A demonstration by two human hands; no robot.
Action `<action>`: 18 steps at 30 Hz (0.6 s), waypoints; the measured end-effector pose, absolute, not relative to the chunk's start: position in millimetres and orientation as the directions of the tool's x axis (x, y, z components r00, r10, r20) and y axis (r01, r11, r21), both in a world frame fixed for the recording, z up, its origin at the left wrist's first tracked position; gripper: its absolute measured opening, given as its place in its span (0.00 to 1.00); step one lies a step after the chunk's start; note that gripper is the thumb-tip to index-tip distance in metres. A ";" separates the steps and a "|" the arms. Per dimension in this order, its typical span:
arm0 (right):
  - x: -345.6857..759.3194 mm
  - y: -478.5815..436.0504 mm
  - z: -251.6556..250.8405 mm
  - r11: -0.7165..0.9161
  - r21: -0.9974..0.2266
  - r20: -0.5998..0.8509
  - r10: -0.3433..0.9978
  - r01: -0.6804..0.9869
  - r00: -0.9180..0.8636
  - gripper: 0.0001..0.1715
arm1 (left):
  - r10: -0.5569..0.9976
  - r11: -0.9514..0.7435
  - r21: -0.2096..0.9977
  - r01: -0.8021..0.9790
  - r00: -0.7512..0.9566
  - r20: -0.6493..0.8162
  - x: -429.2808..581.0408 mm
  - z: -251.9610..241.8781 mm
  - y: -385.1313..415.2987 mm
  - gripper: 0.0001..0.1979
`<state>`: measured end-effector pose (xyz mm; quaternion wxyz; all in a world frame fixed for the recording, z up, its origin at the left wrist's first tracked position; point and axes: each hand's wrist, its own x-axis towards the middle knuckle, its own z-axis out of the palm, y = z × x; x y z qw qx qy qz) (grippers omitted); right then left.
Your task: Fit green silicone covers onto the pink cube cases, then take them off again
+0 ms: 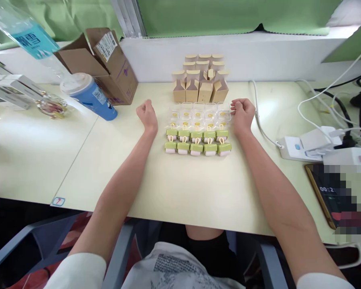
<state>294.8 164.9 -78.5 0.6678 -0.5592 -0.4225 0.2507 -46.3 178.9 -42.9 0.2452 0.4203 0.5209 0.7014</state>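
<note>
My left hand (147, 116) rests on the table as a closed fist, with nothing visible in it, to the left of the lined-up items. On the other side, my right hand (243, 114) lies with loosely curled fingers slightly apart, right beside the clear plastic cases (197, 115); whether it touches them I cannot tell. These cases carry yellow round marks and stand in rows. In front of them are two rows of small green-and-white cases with cream loops (196, 149). Behind stand several small open cardboard boxes (191, 90), their flaps up.
At the left are a blue cup with a white lid (93, 98), a brown carton (120, 76), a clear bottle with a blue label (33, 38) and white boxes (13, 90). On the right lie a power strip (297, 148), cables and a phone (327, 192).
</note>
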 end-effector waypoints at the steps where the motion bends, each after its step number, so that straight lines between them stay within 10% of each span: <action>1: 295.2 165.3 -78.6 0.250 -0.959 0.283 0.808 0.134 0.517 0.10 | 0.799 -0.306 0.950 0.060 -0.526 0.291 -48.6 -51.2 181.6 0.35; 18: 297.2 169.9 -79.4 0.274 -0.958 0.276 0.809 0.083 0.519 0.19 | 0.876 -0.258 0.932 0.253 -0.345 0.336 -56.7 -74.2 189.1 0.33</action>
